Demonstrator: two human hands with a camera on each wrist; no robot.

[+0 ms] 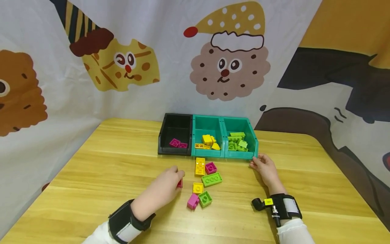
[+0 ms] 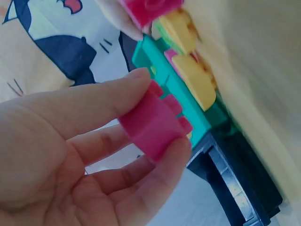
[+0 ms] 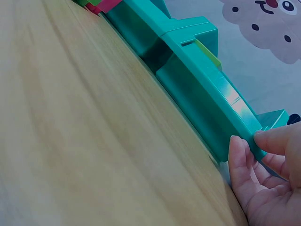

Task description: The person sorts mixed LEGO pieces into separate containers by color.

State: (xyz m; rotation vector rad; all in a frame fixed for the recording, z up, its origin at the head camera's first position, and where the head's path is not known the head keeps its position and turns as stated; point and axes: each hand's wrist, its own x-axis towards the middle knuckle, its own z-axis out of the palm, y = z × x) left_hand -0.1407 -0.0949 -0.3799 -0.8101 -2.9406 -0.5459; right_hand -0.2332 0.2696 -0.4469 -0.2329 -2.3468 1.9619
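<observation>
My left hand (image 1: 176, 177) pinches a pink brick (image 2: 155, 123) between thumb and fingers, just above the table and left of a cluster of loose bricks. The cluster holds a long yellow brick (image 1: 200, 166), a pink brick (image 1: 211, 167), a green brick (image 1: 211, 179), a small yellow brick (image 1: 198, 187), a small green brick (image 1: 205, 199) and another pink brick (image 1: 193, 201). My right hand (image 1: 255, 163) grips the front right corner of the right teal bin (image 3: 207, 101), thumb below and a finger over its rim.
Three joined bins stand at the back of the wooden table (image 1: 91, 162). The black bin (image 1: 170, 123) holds pink bricks, the middle teal bin (image 1: 207, 122) yellow ones, the right one green ones. A printed cloth hangs close behind.
</observation>
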